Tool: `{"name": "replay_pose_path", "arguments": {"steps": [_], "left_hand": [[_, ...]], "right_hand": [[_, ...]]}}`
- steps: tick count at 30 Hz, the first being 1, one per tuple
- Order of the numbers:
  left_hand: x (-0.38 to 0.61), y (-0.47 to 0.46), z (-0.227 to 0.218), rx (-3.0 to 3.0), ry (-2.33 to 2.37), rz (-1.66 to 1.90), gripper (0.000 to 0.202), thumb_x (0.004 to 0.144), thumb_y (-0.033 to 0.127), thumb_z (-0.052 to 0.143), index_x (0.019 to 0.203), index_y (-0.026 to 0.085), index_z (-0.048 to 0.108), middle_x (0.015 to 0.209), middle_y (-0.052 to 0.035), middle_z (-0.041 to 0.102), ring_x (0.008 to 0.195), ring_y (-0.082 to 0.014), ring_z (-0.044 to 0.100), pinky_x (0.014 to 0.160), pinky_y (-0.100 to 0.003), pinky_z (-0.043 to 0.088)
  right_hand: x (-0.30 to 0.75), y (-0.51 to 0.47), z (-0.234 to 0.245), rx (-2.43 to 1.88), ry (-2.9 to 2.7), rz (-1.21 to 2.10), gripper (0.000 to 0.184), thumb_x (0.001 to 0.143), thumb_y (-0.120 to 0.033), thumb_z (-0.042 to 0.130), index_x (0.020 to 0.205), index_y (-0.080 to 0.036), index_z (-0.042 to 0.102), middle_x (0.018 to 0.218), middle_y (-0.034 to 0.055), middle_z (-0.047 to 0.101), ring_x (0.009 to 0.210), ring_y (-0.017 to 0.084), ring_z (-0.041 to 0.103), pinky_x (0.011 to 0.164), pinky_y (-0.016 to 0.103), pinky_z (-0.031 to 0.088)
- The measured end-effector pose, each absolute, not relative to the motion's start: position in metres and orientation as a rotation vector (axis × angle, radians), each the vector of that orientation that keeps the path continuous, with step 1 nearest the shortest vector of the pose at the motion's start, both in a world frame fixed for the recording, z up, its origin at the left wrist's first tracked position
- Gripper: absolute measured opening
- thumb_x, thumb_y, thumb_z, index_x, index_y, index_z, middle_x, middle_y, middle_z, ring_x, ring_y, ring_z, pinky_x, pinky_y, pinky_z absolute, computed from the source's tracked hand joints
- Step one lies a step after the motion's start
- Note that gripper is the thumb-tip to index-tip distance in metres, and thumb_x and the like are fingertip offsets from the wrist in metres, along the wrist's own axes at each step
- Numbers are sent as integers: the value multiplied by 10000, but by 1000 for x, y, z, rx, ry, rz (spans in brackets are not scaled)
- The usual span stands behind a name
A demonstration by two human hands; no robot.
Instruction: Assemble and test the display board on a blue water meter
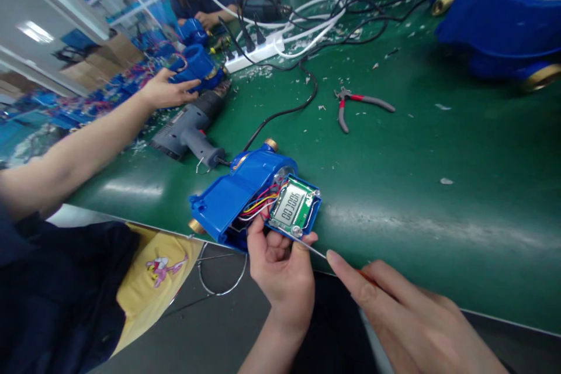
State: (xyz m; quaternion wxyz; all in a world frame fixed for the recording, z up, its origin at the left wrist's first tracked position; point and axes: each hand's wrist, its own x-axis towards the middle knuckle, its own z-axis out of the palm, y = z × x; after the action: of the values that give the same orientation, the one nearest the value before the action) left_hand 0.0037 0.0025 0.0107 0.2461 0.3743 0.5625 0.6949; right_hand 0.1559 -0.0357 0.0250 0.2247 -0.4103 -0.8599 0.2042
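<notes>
Starting at the left edge, a co-worker's bare arm (79, 152) stretched across the green table (438, 146), and its hand (164, 90) rested on a blue housing (197, 67). Just in front of that hand a grey power screwdriver (193, 125) lay on its side, with a black cord (302, 102) running away behind it toward a white power strip (258, 49). Right of the tool, at the near edge of the table, sat the blue water meter (245, 187) with its cover off. Brass fittings showed at its ends, and red, yellow and white wires (258, 201) ran from the body to the display module (293, 207). The left hand (280, 272) was closed on that module from below, thumb and fingers pinching its lower edge. A thin metal screwdriver (314, 250) had its tip at a screw in the module's lower corner. The right hand (407, 315) gripped it with the forefinger stretched along the shaft, and the handle was mostly hidden under the fingers. Farther back, well apart from both hands, a pair of pliers (362, 104) lay among white scraps. More blue meter bodies (499, 23) were piled at the far right corner.
</notes>
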Motion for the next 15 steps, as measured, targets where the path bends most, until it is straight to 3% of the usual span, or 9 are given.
{"name": "replay_pose_path", "arguments": {"steps": [4,15], "left_hand": [[4,3,11,968,1520,1890,572,604,-25,737,1100,163,521,907,-27,772,790,-143,742,704,-146,589],[12,7,13,887,1483,1897,595,579,32,790,1089,148,505,872,-27,775,777,-126,740,733,-127,566]], "right_hand": [[153,-38,28,-1139,-2330,554,661,710,39,327,1341,-68,495,887,105,666,672,170,686,542,265,600],[147,-41,25,-1119,-2176,824,565,852,-3,345,1405,-90,421,944,117,643,829,176,691,669,277,601]]}}
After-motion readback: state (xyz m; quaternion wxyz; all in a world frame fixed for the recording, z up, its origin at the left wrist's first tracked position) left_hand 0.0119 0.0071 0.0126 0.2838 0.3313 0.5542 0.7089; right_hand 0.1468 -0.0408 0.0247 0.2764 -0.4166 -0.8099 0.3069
